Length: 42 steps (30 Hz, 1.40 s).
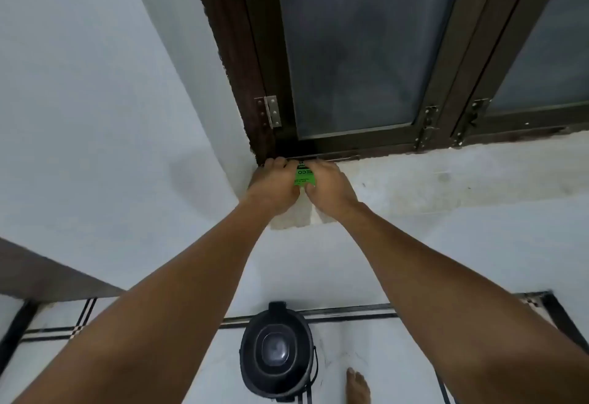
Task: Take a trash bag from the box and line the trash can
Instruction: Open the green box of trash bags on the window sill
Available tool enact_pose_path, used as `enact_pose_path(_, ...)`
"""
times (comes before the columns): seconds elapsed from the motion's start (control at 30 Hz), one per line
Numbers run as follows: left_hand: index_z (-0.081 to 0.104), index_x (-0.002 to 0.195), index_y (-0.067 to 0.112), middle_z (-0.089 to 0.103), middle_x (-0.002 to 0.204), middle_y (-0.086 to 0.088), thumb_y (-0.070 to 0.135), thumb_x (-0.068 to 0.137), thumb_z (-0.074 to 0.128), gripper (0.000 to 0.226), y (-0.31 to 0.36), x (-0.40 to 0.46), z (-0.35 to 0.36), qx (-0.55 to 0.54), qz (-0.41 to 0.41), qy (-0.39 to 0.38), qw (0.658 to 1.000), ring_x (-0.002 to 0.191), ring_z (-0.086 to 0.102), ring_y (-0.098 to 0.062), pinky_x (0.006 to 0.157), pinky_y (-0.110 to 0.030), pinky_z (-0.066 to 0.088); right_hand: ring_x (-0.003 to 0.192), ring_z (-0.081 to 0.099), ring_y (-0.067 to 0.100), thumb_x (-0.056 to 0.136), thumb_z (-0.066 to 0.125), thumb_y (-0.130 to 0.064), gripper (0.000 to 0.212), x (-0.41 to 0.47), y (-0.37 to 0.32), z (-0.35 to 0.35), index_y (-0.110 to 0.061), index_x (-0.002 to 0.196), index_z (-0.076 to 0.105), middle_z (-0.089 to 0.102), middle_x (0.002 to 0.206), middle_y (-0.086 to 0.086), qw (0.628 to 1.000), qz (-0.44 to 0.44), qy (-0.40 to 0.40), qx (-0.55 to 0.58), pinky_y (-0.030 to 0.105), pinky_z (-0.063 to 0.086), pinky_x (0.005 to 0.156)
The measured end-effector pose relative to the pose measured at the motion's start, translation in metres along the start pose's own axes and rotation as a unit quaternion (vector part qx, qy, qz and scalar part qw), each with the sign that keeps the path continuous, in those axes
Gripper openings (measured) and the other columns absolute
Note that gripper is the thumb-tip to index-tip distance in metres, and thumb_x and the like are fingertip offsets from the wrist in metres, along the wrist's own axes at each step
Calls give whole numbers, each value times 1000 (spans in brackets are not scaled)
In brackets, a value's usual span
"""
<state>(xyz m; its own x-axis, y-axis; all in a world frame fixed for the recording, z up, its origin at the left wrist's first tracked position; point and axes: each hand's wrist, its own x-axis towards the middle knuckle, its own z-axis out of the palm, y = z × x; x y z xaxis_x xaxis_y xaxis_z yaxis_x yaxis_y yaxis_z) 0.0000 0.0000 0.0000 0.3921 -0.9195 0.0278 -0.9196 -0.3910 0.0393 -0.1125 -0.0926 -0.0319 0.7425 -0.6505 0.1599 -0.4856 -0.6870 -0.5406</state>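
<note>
Hands meet on the window sill [414, 177] in the head view, the only view given. The left hand [272, 185] and the right hand [330, 188] both close on a small green box [305, 178] with dark print, which sits on the sill at the corner where the white wall [95, 100] meets the dark window frame [255, 53]. Each grip is wrapped around a side of the box, fingers curled over its far edge; whether a bag is already pinched cannot be told, since the opening is hidden by the fingers.

Judging from this, the step in hand is getting a bag out of the box. It would go best with one hand steadying the carton against the sill while the other draws a single bag out slowly, so that thin film does not tear or drag the whole roll along.

The box looks like light printed card, flat-faced and easily crushed. The sill is rough, stained plaster; the panes above are dull and frosted-looking. Far below on the pale tiled floor [366, 356] stands the trash can [276, 351], round, dark, glossy plastic with a lid on top, beside a bare foot [358, 386]. It is still unlined as far as can be seen.
</note>
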Motion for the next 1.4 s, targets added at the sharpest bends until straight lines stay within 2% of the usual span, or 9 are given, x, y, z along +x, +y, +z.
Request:
enact_pose_path(0.17, 36, 153, 22, 46, 147, -11, 15, 92, 60, 66, -3, 25, 20, 47, -14, -50, 998, 129, 45, -34, 106, -44, 41, 120, 55, 35, 88, 68, -9, 56, 22, 21, 7, -13, 142, 53, 59, 128, 16, 998, 47, -22, -47, 44, 54, 93)
enact_pose_path(0.37, 28, 157, 23, 49, 143, -10, 15, 91, 61, 74, -6, 40, 30, 89, -22, -18, 996, 126, 45, -32, 104, -44, 35, 118, 56, 36, 89, 65, -8, 63, 40, 27, 14, -16, 149, 47, 56, 129, 17, 996, 81, -42, -14, 43, 54, 89)
enact_pose_path(0.47, 40, 150, 22, 52, 132, -10, 19, 91, 62, 63, -5, 43, 29, 117, -25, -7, 993, 119, 45, -32, 101, -44, 35, 115, 57, 33, 87, 67, -6, 55, 44, 27, 14, -15, 139, 53, 56, 127, 15, 996, 84, -33, 6, 42, 55, 90)
enact_pose_path(0.67, 48, 136, 17, 52, 130, -11, 19, 89, 67, 51, -7, 36, 23, 77, -8, 18, 997, 117, 46, -31, 96, -42, 38, 101, 66, 18, 89, 58, 6, 41, 33, 26, 5, -17, 123, 64, 67, 116, 4, 956, 141, 2, 256, 20, 56, 78)
enact_pose_path(0.77, 42, 139, 15, 53, 135, -12, 13, 89, 68, 56, -5, 30, 22, 26, 10, 13, 1000, 122, 50, -32, 99, -42, 42, 107, 69, 26, 100, 52, -3, 24, 35, 23, -5, -17, 111, 68, 69, 115, 8, 927, 182, 0, 328, 36, 63, 86)
enact_pose_path(0.93, 37, 145, 18, 54, 140, -10, 10, 91, 62, 59, -1, 25, 16, -2, 8, 6, 1000, 130, 48, -31, 118, -54, 28, 114, 67, 25, 103, 56, -4, 28, 32, 27, -24, -12, 128, 64, 68, 122, 9, 928, 166, -55, 329, 39, 60, 96)
enact_pose_path(1.07, 37, 147, 19, 53, 144, -9, 8, 92, 64, 63, 6, 27, 10, 0, 26, 25, 999, 134, 45, -31, 121, -59, 19, 116, 64, 21, 102, 55, 0, 37, 26, 30, -32, -9, 138, 59, 66, 125, 8, 920, 157, -40, 356, 38, 56, 101)
enact_pose_path(1.23, 38, 147, 19, 53, 145, -9, 7, 91, 65, 63, 9, 31, 5, -17, 45, 33, 998, 135, 45, -30, 122, -54, 19, 120, 64, 22, 108, 48, -5, 38, 15, 37, -38, -14, 142, 59, 65, 130, 7, 890, 174, -20, 421, 34, 58, 96)
enact_pose_path(1.4, 39, 146, 22, 56, 143, -7, 15, 94, 67, 60, 6, 28, 3, -35, 57, 30, 997, 132, 48, -29, 116, -49, 32, 115, 67, 20, 103, 61, -9, 35, 10, 40, -42, -17, 137, 64, 70, 124, 4, 908, 174, -14, 380, 27, 59, 85)
